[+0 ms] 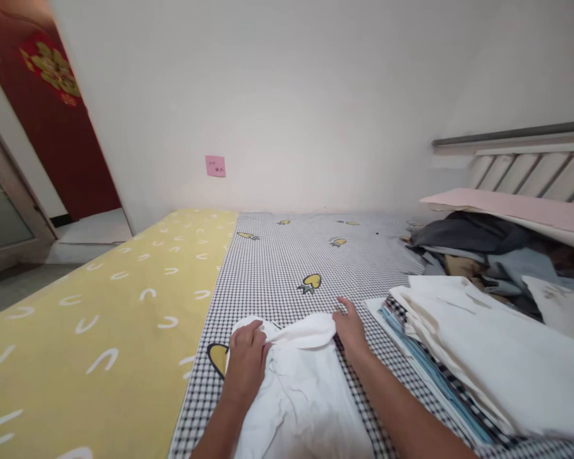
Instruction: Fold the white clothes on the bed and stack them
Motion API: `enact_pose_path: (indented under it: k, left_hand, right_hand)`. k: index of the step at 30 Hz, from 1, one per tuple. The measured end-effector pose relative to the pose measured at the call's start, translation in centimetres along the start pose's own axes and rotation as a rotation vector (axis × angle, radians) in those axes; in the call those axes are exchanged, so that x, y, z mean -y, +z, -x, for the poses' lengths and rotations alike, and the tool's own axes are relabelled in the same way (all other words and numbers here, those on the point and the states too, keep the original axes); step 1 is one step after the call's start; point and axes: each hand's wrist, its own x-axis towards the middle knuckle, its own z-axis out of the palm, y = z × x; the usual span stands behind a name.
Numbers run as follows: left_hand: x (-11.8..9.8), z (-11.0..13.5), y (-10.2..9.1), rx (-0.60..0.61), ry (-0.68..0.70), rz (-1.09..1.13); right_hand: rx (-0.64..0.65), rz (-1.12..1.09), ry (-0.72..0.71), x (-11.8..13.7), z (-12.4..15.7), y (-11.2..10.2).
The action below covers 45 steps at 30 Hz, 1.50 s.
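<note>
A white garment (306, 389) lies on the checked sheet in front of me, its far edge folded over in a loose band and its front wrinkled; its exact kind does not show. My left hand (249, 350) is closed on the far left corner, fingers curled over the cloth. At the far right corner, my right hand (353, 331) pinches the cloth edge, with one finger stretched out above the sheet. Part of the garment's near end runs out of the picture at the bottom.
To the right lies a stack of folded clothes (497, 350), white on top. Behind it, dark and grey clothes (473, 233) are heaped under a pink board (516, 207). Yellow patterned fabric (138, 331) covers the left side. A pink note (215, 166) sticks to the wall.
</note>
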Motion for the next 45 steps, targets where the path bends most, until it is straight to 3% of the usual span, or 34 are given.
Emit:
enact_pose_path:
  k: [4, 7, 9, 13, 17, 19, 21, 23, 26, 29, 31, 35, 38, 41, 43, 45]
  left_hand:
    - [0.2, 0.2, 0.0, -0.092, 0.085, -0.098]
    - [0.1, 0.2, 0.0, -0.123, 0.095, -0.151]
    - [-0.1, 0.0, -0.2, -0.149, 0.046, -0.181]
    - [-0.5, -0.2, -0.4, -0.159, -0.069, -0.172]
    - [-0.6, -0.1, -0.3, 0.000, -0.140, -0.112]
    - [-0.5, -0.1, -0.1, 0.076, -0.166, -0.080]
    - [-0.3, -0.1, 0.0, 0.132, -0.179, -0.058]
    - [-0.2, -0.2, 0.0, 0.173, -0.193, -0.049]
    - [-0.2, -0.2, 0.0, 0.208, -0.195, -0.034]
    - [-0.4, -0.1, -0.3, 0.179, -0.248, -0.080]
    - [-0.7, 0.0, -0.7, 0.117, -0.365, -0.128]
    - [-0.2, 0.0, -1.6, 0.032, -0.551, 0.010]
    - [1.2, -0.4, -3.4, 0.037, -0.546, 0.113]
    - [2.3, 0.8, -7.1, 0.018, -0.544, 0.148]
    - [2.3, 3.6, -10.2, -0.019, -0.565, 0.140]
    - [1.6, 8.2, -13.3, -0.017, -0.524, 0.091]
  right_hand:
    - [-0.016, 0.021, -0.112, 1.5, 0.0, -0.4]
    - [0.254, 0.070, -0.174, 1.8, 0.4, -0.8]
    - [0.353, 0.190, -0.168, 1.2, 0.6, -0.8]
    - [0.141, 0.344, -0.117, -0.4, 0.6, 0.0]
    - [0.039, 0.356, -0.127, -0.9, 1.1, 1.1]
    - [-0.071, 0.401, -0.240, -0.7, 2.0, 0.9]
    - [-0.112, 0.510, -0.460, -0.7, 3.2, 0.2]
    - [0.079, 0.652, -0.653, -1.0, 4.4, -0.6]
    - [0.469, 0.808, -0.630, -2.1, 5.6, -1.3]
    - [0.486, 0.883, -0.546, -3.1, 6.0, -1.0]
    - [0.465, 0.891, -0.542, -3.5, 6.1, -0.8]
    - [0.466, 0.842, -0.555, -3.6, 6.0, -0.4]
    - [0.451, 0.738, -0.527, -2.6, 5.2, -0.1]
    - [0.396, 0.653, -0.476, -0.7, 4.5, -0.8]
    - [0.329, 0.620, -0.465, 0.1, 5.2, -2.4]
    - [0.262, 0.589, -0.516, -0.1, 7.3, -5.0]
